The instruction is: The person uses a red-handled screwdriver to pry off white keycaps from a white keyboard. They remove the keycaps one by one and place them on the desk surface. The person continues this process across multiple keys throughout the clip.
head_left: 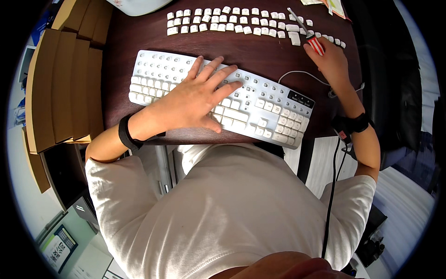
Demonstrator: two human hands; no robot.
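Observation:
A white keyboard [253, 109] lies tilted at the near edge of the dark table, its upper rows bare of keycaps while the lower rows and number pad still carry theirs. Resting across its middle is my left hand [197, 95], flat with fingers spread. My right hand [332, 60], over the table's right side, is closed around the red-and-white striped handle of a screwdriver [314, 43]; its metal shaft points up and left, over the loose keycaps [232, 21]. These white caps are laid out in several rows along the far side of the table.
Brown cardboard boxes [65, 88] stand along the left side. A thin white cable [302, 72] runs from behind the keyboard toward my right wrist. A pale, rounded object [139, 5] sits at the far left, and a colourful packet [333, 7] at the far right. Black cords hang from my right wristband.

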